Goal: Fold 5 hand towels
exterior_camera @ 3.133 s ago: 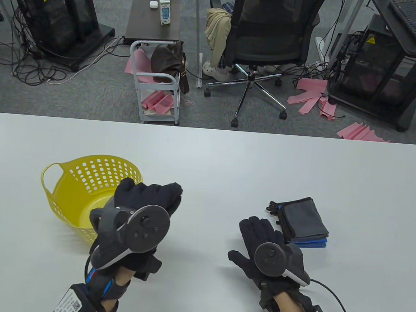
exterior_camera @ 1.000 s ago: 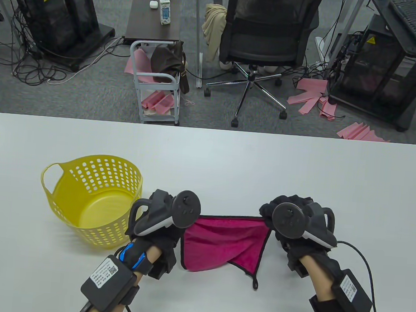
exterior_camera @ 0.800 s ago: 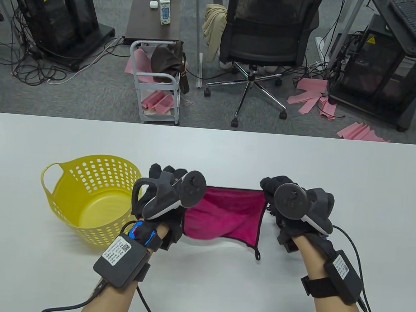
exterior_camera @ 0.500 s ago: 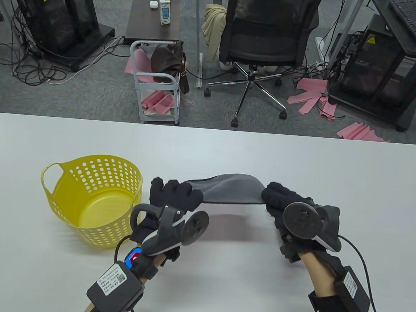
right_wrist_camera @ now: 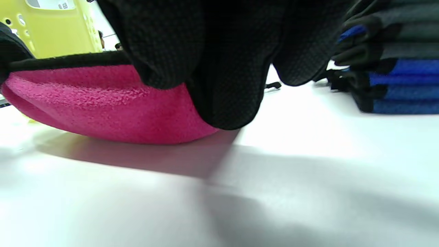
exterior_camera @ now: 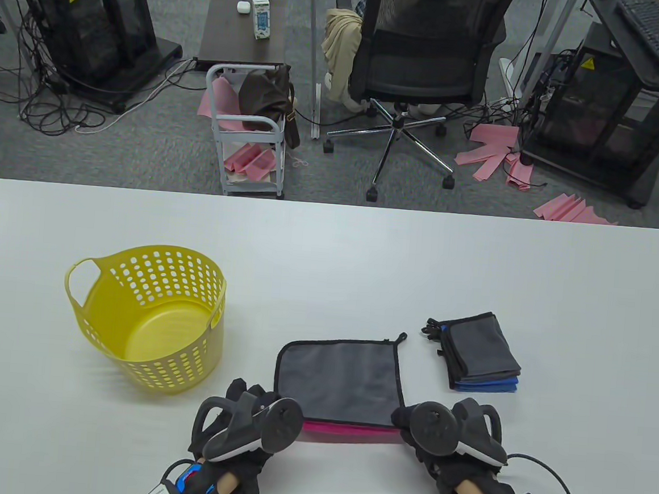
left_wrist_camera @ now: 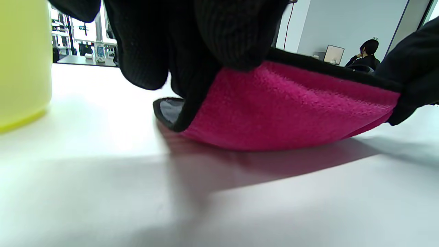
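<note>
A hand towel [exterior_camera: 342, 380], grey on top and magenta underneath with black trim, lies spread on the white table [exterior_camera: 329, 247] in front of me. My left hand [exterior_camera: 248, 409] pinches its near left corner and my right hand [exterior_camera: 415, 425] pinches its near right corner. The near edge is lifted a little, so the magenta underside [left_wrist_camera: 281, 109] shows in the left wrist view and in the right wrist view [right_wrist_camera: 99, 103]. A stack of folded grey and blue towels [exterior_camera: 480, 353] sits to the right; it also shows in the right wrist view [right_wrist_camera: 387, 68].
A yellow perforated basket [exterior_camera: 147, 312] stands on the table to the left, with nothing visible inside. An office chair [exterior_camera: 424, 55], a small cart [exterior_camera: 247, 132] and pink scraps lie on the floor beyond the far table edge.
Both hands took a magenta-and-grey towel, held it up stretched between them, flipped it grey side up and drew back toward me, laying it flat while keeping hold of its near corners.
</note>
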{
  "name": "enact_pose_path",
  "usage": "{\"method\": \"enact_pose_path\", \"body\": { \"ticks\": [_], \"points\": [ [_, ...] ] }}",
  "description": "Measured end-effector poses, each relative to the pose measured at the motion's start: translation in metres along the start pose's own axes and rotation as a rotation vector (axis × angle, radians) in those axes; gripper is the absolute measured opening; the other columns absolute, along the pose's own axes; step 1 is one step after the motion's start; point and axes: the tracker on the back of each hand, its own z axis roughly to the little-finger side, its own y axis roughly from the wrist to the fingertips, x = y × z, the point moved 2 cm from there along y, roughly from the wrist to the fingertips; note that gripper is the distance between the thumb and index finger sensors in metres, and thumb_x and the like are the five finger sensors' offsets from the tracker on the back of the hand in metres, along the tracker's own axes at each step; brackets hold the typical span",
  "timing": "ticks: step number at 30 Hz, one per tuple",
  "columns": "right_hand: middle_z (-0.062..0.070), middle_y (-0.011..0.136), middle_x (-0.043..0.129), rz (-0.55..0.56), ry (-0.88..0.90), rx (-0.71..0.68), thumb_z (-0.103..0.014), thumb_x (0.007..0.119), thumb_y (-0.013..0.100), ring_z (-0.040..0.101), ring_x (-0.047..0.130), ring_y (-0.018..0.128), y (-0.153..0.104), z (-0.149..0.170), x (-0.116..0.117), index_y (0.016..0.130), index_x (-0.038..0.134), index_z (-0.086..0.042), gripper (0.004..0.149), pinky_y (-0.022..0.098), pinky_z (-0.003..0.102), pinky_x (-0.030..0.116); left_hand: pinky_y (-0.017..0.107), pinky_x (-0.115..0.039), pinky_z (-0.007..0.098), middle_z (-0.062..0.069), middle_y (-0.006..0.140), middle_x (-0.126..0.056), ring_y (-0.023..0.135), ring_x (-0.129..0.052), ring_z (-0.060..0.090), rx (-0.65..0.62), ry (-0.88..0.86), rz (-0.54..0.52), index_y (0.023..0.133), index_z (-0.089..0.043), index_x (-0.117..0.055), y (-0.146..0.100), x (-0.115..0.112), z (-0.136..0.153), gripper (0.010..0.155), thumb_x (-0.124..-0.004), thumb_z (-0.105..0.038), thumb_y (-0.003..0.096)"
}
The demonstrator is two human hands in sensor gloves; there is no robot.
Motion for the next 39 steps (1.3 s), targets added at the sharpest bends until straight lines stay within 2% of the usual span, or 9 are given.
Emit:
{"method": "enact_pose_path", "body": {
  "ticks": [5, 10, 15, 19, 21, 24, 29, 36, 39],
  "points": [
    [0.004, 0.086, 0.094, -0.025, 0.03, -0.017, -0.026, 0.085, 0.05, 0.017, 0.103, 0.062, -0.005, -0.002, 0.0, 0.086, 0.082, -0.022, 0.036, 0.06, 0.05, 0.08, 0.073, -0.058, 0.067, -0.001, 0.084, -0.098, 0.087, -0.092, 0.032, -0.007, -0.025, 0.038, 0.091, -0.028, -0.085, -0.007, -0.004, 0.001, 0.043, -0.074, -0.034, 0.0499],
    [0.005, 0.081, 0.097, -0.068, 0.09, -0.031, -0.026, 0.085, 0.05, 0.015, 0.104, 0.056, -0.006, -0.001, -0.004, 0.087, 0.082, -0.021, 0.038, 0.059, 0.049, 0.081, 0.072, -0.06, 0.066, 0.002, 0.079, -0.099, 0.081, -0.095, 0.034, -0.016, -0.064, 0.099, 0.091, -0.023, -0.086, -0.01, 0.006, 0.001, 0.042, -0.074, -0.035, 0.0521],
    [0.006, 0.08, 0.097, 0.034, 0.185, 0.036, -0.027, 0.087, 0.051, 0.015, 0.103, 0.052, 0.003, 0.01, -0.023, 0.089, 0.079, -0.018, 0.04, 0.057, 0.05, 0.081, 0.072, -0.06, 0.067, 0.003, 0.078, -0.1, 0.08, -0.095, 0.034, 0.067, -0.002, 0.011, 0.091, -0.022, -0.088, -0.001, 0.026, 0.0, 0.042, -0.077, -0.036, 0.053],
    [0.006, 0.081, 0.095, 0.127, 0.096, 0.149, -0.028, 0.087, 0.052, 0.015, 0.1, 0.051, 0.025, 0.01, -0.033, 0.088, 0.08, -0.02, 0.037, 0.057, 0.05, 0.081, 0.072, -0.059, 0.067, 0.003, 0.082, -0.098, 0.084, -0.092, 0.035, 0.201, 0.128, -0.039, 0.093, -0.023, -0.085, 0.025, 0.034, -0.008, 0.042, -0.076, -0.036, 0.0537],
    [0.006, 0.079, 0.096, 0.17, 0.059, 0.204, -0.029, 0.087, 0.052, 0.014, 0.1, 0.048, 0.036, 0.008, -0.032, 0.087, 0.081, -0.02, 0.036, 0.055, 0.049, 0.083, 0.073, -0.059, 0.066, 0.003, 0.084, -0.096, 0.085, -0.091, 0.035, 0.248, 0.176, -0.033, 0.093, -0.024, -0.084, 0.04, 0.031, -0.009, 0.042, -0.076, -0.036, 0.0537],
    [0.006, 0.08, 0.096, 0.168, -0.02, 0.299, -0.029, 0.087, 0.053, 0.011, 0.1, 0.045, 0.06, 0.005, -0.023, 0.087, 0.081, -0.02, 0.036, 0.054, 0.048, 0.084, 0.073, -0.058, 0.066, 0.003, 0.086, -0.095, 0.087, -0.09, 0.035, 0.335, 0.224, 0.0, 0.094, -0.025, -0.083, 0.067, 0.019, -0.005, 0.042, -0.076, -0.036, 0.0538],
    [0.006, 0.08, 0.096, 0.137, -0.133, 0.383, -0.029, 0.087, 0.052, 0.011, 0.101, 0.046, 0.088, 0.009, -0.002, 0.086, 0.083, -0.021, 0.035, 0.054, 0.048, 0.084, 0.073, -0.058, 0.066, 0.003, 0.087, -0.095, 0.087, -0.09, 0.035, 0.378, 0.209, 0.049, 0.094, -0.027, -0.083, 0.093, -0.002, 0.007, 0.042, -0.076, -0.036, 0.0532],
    [0.01, 0.087, 0.094, 0.091, -0.184, 0.402, -0.03, 0.085, 0.053, 0.014, 0.101, 0.05, 0.101, 0.007, 0.015, 0.088, 0.083, -0.019, 0.036, 0.055, 0.049, 0.083, 0.073, -0.057, 0.066, 0.003, 0.089, -0.094, 0.089, -0.089, 0.036, 0.402, 0.202, 0.084, 0.095, -0.028, -0.082, 0.105, -0.021, 0.015, 0.043, -0.076, -0.037, 0.0533],
    [0.017, 0.097, 0.086, 0.082, -0.171, 0.382, -0.033, 0.083, 0.054, 0.017, 0.1, 0.054, 0.095, 0.002, 0.009, 0.096, 0.075, -0.013, 0.047, 0.057, 0.051, 0.081, 0.073, -0.057, 0.065, 0.008, 0.102, -0.083, 0.093, -0.084, 0.038, 0.384, 0.139, 0.062, 0.106, -0.026, -0.07, 0.096, -0.015, 0.014, 0.054, -0.073, -0.041, 0.0535]
  ]
}}
